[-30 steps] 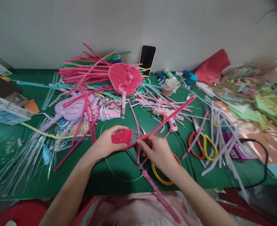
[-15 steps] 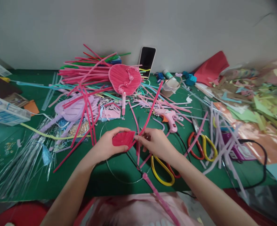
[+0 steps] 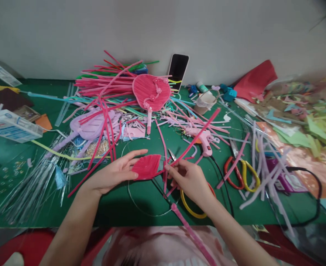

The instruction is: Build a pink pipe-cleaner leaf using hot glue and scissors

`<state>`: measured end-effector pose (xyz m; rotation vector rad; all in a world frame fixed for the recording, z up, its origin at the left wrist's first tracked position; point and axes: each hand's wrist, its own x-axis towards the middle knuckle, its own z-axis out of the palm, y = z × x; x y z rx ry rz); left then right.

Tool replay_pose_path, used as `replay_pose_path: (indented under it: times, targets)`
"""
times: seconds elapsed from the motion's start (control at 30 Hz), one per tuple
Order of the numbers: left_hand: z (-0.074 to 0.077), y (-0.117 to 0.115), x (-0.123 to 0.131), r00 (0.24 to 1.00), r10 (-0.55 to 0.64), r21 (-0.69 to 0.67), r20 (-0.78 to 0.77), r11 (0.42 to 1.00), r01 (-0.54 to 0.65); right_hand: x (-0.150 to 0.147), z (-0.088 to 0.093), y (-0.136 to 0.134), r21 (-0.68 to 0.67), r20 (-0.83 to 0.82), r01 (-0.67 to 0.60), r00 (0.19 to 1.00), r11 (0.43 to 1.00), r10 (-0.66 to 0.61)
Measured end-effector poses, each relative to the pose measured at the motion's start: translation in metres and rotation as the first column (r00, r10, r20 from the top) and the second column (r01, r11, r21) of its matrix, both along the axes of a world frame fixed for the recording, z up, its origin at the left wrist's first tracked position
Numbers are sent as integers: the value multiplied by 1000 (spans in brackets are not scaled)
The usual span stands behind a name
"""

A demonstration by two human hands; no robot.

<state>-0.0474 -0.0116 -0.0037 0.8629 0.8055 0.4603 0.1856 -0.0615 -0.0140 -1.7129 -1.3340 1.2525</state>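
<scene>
My left hand (image 3: 117,170) holds a red piece made of pipe cleaners laid side by side (image 3: 146,168), thumb over its left end and fingers behind. At the piece's right end, my right hand (image 3: 187,178) pinches a long pink-red pipe cleaner (image 3: 198,138), whose free end points up and to the right. Beneath both hands lies a thin wire ring (image 3: 133,201) with a pink-wrapped handle (image 3: 189,229) reaching toward my lap. Yellow-and-red-handled scissors (image 3: 189,208) lie partly hidden under my right hand.
Behind are a finished pink fan (image 3: 151,92), a heap of pipe cleaners (image 3: 104,85) and a phone (image 3: 178,68). A pink glue gun (image 3: 204,140) and second scissors (image 3: 242,173) lie right. A lilac fan (image 3: 89,125) and silver strips (image 3: 32,188) are left.
My right hand has moved slightly right and down, and the pipe cleaner in it has tilted further right. My left fingers have loosened and spread along the red piece. The view has shifted slightly.
</scene>
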Motion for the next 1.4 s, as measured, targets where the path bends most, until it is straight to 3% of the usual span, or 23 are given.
replay_pose_path:
  times: [0.13,0.27,0.47,0.57,0.7,0.77,0.83,0.9,1.03,1.23,1.4]
  targets:
    - [-3,-8,-8,995,3,68,103,998,-10,-5,-2,-10,-40,-58,103,993,994,-105]
    - [-6,-15,-11,998,46,196,-50,980,-35,-6,-2,-12,-59,-70,125,989,990,-129]
    - [-6,-18,-6,994,75,186,-85,981,-58,-4,-2,-10,-72,-21,105,994,992,-106]
    - [-5,-18,-5,993,94,182,-76,980,-78,1,0,-13,-37,186,16,982,999,-9]
    - [-7,-17,-4,995,97,143,-9,985,-95,-5,9,-24,136,515,-195,852,971,99]
    - [-9,-17,-4,995,95,121,32,988,-98,-18,11,-30,293,514,-329,846,898,143]
    - [-11,-16,-3,991,108,104,78,988,-116,-33,8,-34,435,522,-447,832,781,186]
    - [-13,-16,-2,985,124,90,118,987,-134,-47,2,-35,482,566,-498,805,721,177]
    - [-13,-16,-3,981,134,65,143,987,-145,-57,-8,-32,476,627,-512,768,714,132]
    - [-7,-19,-8,958,151,-3,242,988,-155,-55,-7,-31,455,609,-510,776,730,163]
    - [-8,-19,-8,951,276,-33,141,961,-274,-57,-6,-30,436,609,-512,773,740,176]
